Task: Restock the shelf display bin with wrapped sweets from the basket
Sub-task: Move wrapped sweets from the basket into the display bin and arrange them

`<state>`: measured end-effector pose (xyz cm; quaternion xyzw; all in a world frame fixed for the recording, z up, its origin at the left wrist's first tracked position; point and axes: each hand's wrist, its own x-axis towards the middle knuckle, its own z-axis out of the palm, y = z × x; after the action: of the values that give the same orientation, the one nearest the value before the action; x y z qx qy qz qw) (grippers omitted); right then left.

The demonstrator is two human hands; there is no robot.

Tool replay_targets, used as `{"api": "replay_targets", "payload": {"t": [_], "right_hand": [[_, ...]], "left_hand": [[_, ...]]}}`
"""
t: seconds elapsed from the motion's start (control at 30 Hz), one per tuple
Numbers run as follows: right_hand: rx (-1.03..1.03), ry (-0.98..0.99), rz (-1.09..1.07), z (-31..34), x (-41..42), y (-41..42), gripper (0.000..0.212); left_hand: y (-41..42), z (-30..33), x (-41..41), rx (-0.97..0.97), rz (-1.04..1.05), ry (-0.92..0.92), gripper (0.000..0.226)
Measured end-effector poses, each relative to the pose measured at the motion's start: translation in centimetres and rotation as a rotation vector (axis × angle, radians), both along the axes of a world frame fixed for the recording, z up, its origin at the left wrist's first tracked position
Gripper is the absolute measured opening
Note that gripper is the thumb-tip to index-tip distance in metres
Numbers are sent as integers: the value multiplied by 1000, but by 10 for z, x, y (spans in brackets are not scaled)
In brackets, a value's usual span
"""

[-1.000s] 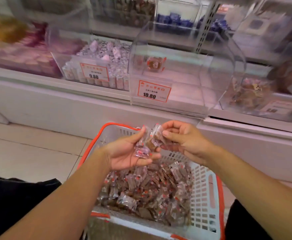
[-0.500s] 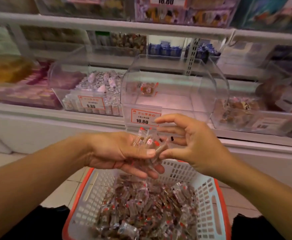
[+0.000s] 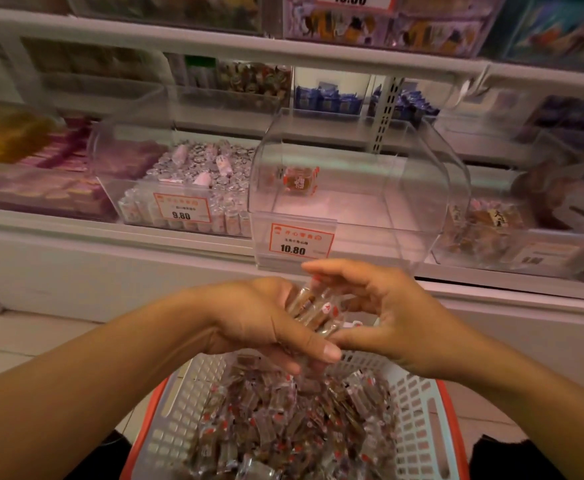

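A white basket with an orange rim (image 3: 418, 410) sits low in front of me, holding a heap of clear-wrapped brown sweets (image 3: 283, 431). My left hand (image 3: 256, 320) and my right hand (image 3: 384, 317) are cupped together above it, both closed around a bunch of wrapped sweets (image 3: 318, 306). Just beyond them on the shelf stands the clear display bin (image 3: 352, 209) with a 10.80 price tag (image 3: 297, 240). One sweet or sample (image 3: 299, 180) shows at its back; the bin's floor is otherwise bare.
Left of it, a clear bin of silvery wrapped sweets (image 3: 193, 174) carries a 9.80 tag. To the right, a bin of brown packets (image 3: 491, 230). A white shelf ledge (image 3: 110, 237) runs in front; more stock fills the upper shelves. Tiled floor lies at left.
Both hands, holding the bunch of sweets, have risen from just above the basket toward the front of the 10.80 bin. My view has tilted up, showing the upper shelves.
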<state>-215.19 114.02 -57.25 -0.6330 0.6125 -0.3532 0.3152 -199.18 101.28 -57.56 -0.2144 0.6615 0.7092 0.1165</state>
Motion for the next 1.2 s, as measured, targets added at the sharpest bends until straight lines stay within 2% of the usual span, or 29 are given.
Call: {"api": "replay_targets", "payload": {"t": [0.13, 0.23, 0.27, 0.33, 0.37, 0.4, 0.43, 0.5, 0.57, 0.63, 0.8, 0.93, 0.97, 1.1, 1.2], "right_hand": [[11, 34, 52, 29, 1, -10, 40], [-74, -60, -27, 51, -11, -31, 38], [-111, -96, -126, 58, -21, -44, 39], [-134, -72, -351, 67, -48, -80, 36], [-96, -22, -430, 68, -62, -100, 34], [-30, 38, -473, 67, -73, -121, 33], [49, 92, -490, 62, -83, -140, 34], [186, 159, -490, 46, -95, -173, 39], [247, 191, -506, 29, -101, -200, 42], [244, 228, -516, 12, -100, -223, 44], [179, 489, -451, -15, -90, -253, 54], [210, 585, -501, -14, -96, -254, 80], [236, 600, -517, -14, -98, -252, 81], [341, 579, -571, -17, -101, -253, 50], [365, 451, -607, -16, -98, -260, 47]], "left_hand": [[-9, 18, -4, -48, 44, 119, 44], [-31, 40, -6, -77, 254, 250, 53], [-43, 45, -6, -199, 421, 275, 60], [-70, 46, -2, -685, 777, 276, 54], [-81, 40, 1, -957, 861, 231, 46], [-87, 34, 4, -1121, 862, 169, 43], [-91, 28, 5, -1170, 804, 116, 42], [-93, 19, 0, -1088, 646, 62, 44], [-96, 15, -7, -1100, 566, 32, 47], [-102, 14, -11, -1155, 564, 50, 46], [-110, 8, -16, -1310, 502, 107, 35], [-114, 7, -16, -1262, 485, 136, 33], [-114, 7, -16, -1251, 488, 140, 33], [-111, 8, -16, -1251, 505, 148, 32], [-109, 8, -14, -1241, 519, 159, 33]]}}
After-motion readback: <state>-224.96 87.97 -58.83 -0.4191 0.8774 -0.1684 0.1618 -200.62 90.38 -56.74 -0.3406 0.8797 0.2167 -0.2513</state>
